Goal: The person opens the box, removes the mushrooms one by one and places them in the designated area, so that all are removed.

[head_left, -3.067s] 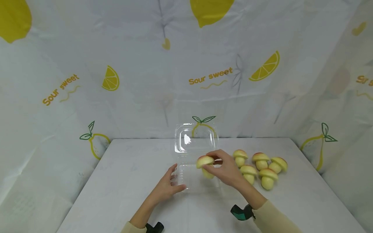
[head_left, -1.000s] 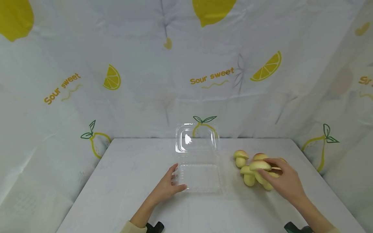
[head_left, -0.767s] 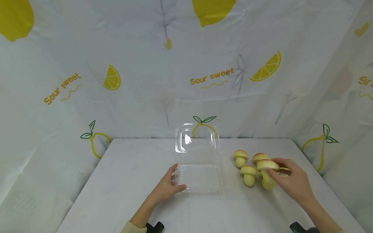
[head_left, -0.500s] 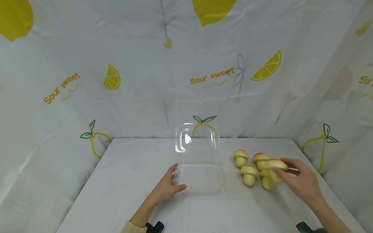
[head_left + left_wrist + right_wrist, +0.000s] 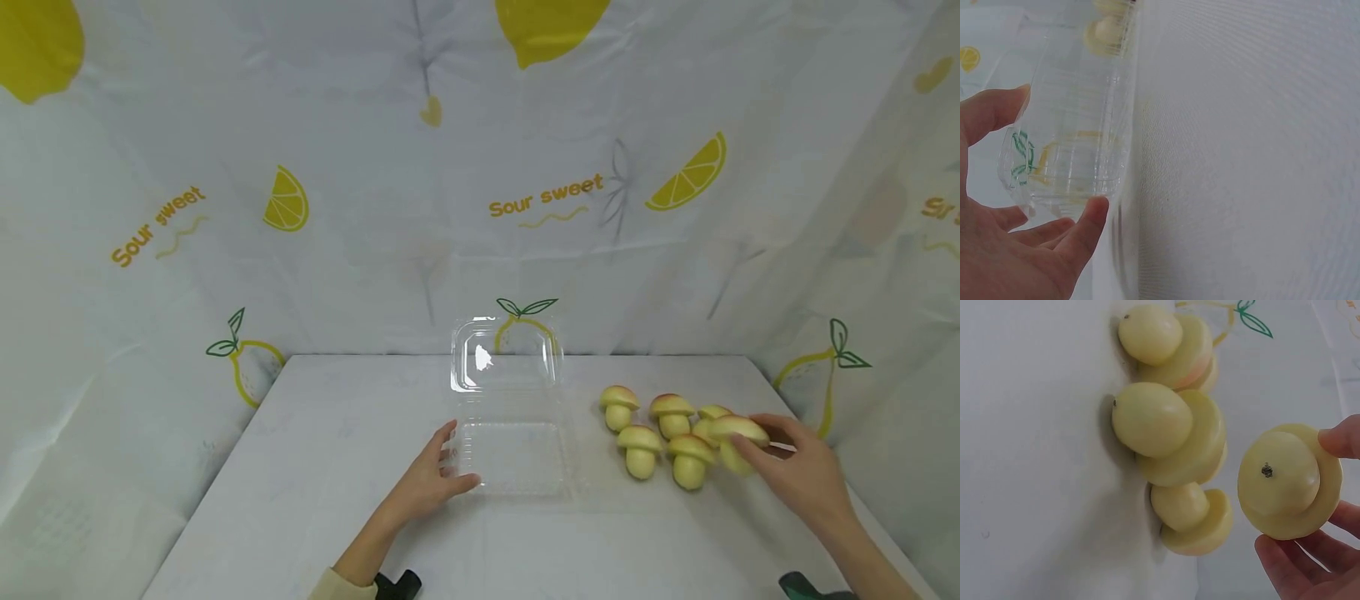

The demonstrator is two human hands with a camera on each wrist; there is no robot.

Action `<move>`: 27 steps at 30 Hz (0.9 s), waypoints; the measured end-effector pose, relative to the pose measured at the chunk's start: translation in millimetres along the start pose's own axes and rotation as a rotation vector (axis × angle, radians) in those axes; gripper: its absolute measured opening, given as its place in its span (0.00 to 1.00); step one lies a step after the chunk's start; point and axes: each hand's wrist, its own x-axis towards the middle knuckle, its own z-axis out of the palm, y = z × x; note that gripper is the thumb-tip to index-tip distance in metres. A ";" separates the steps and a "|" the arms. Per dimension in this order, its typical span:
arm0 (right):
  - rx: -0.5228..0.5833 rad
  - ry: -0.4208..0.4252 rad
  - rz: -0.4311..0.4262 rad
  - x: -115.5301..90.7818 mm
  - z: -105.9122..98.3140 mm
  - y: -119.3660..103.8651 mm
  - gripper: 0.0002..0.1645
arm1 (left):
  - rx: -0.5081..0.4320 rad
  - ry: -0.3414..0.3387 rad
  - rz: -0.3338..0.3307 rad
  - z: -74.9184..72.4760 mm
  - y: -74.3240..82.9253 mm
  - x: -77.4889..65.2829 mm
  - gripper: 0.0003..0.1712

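Observation:
A pale yellow mushroom with a faintly reddish cap is pinched between the thumb and fingers of my right hand, at the right edge of a mushroom group. In the right wrist view, the stem end of this mushroom faces the camera, with a small dark mark on it. My left hand holds the left side of a clear plastic container, thumb at the front corner and fingers toward the back. The left wrist view shows fingertips against the container's wall. Its lid stands raised behind.
Several similar mushrooms, such as the front one and the far left one, stand close together right of the container. A white table bears everything, with a lemon-printed sheet hanging behind and along the sides.
My right hand has carried the mushroom from over the container rightward across the group to its right edge, uncovering the mushrooms behind. The left hand and container have stayed in place.

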 end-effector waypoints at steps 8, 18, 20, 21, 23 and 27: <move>-0.089 -0.084 0.086 0.4 -3.3 14.5 0.35 | -0.004 -0.001 0.004 -0.6 -0.5 0.1 0.58; -0.187 -0.179 0.212 5.8 -1.2 31.3 0.42 | -0.013 -0.001 0.002 -0.3 1.0 -0.5 0.57; -0.196 -0.183 0.239 5.9 0.8 32.6 0.42 | -0.011 0.000 0.003 -0.2 1.2 -0.5 0.58; -0.200 -0.188 0.250 6.0 1.8 33.3 0.43 | -0.011 0.000 0.003 -0.2 1.4 -0.6 0.58; -0.201 -0.207 0.284 6.3 3.5 34.2 0.44 | -0.008 0.002 0.003 0.0 1.8 -0.5 0.58; -0.203 -0.243 0.336 7.1 6.4 37.2 0.47 | 0.002 0.004 0.004 0.1 2.3 -0.7 0.57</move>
